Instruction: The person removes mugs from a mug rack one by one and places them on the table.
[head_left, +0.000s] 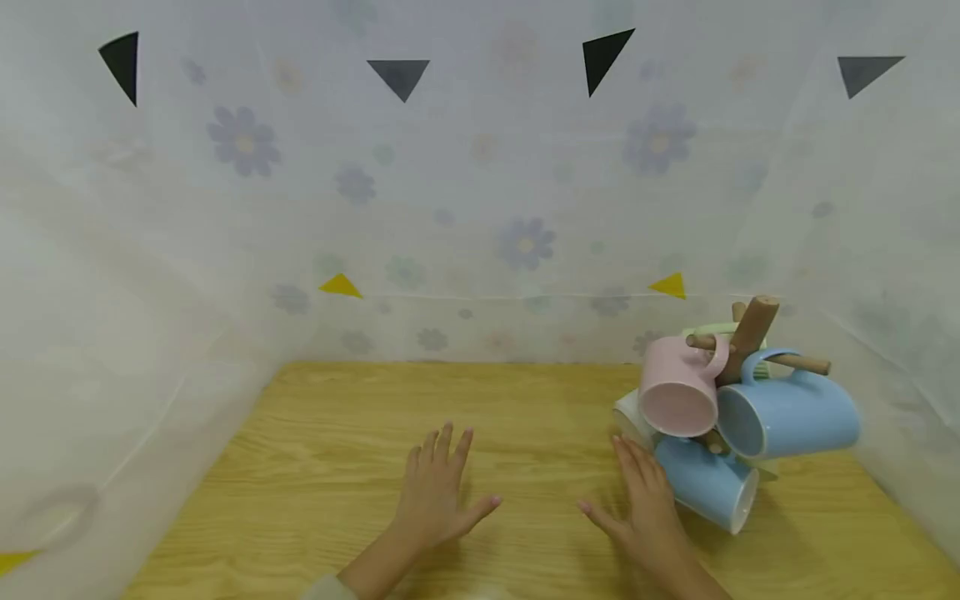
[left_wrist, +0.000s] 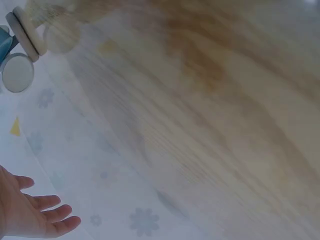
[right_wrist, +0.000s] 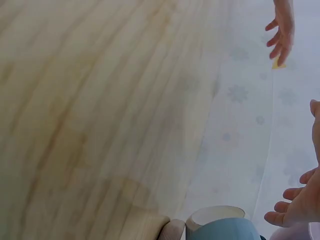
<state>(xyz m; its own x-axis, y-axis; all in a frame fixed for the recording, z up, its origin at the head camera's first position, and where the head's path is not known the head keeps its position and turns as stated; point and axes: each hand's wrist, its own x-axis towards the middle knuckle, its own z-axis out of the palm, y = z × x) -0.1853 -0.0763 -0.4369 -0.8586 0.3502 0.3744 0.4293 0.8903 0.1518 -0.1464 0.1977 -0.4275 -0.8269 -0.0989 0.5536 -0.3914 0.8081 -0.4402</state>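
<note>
A wooden mug tree (head_left: 750, 337) stands at the right of the table, hung with several mugs. A pink mug (head_left: 678, 387) faces forward; a blue mug (head_left: 806, 414) hangs to its right. Lower down is another blue mug (head_left: 708, 483), tilted. A white mug (head_left: 633, 419) and a pale green mug (head_left: 712, 329) are partly hidden behind. My left hand (head_left: 435, 496) is spread over the middle of the table, holding nothing. Just left of the lower blue mug, my right hand (head_left: 648, 508) has its fingers extended and holds nothing; whether it touches a mug I cannot tell.
The wood-grain table (head_left: 337, 442) is enclosed by a pale flower-printed curtain (head_left: 465, 208) at the back and sides. Black and yellow triangles mark the curtain. In the right wrist view, the mugs sit along the bottom edge.
</note>
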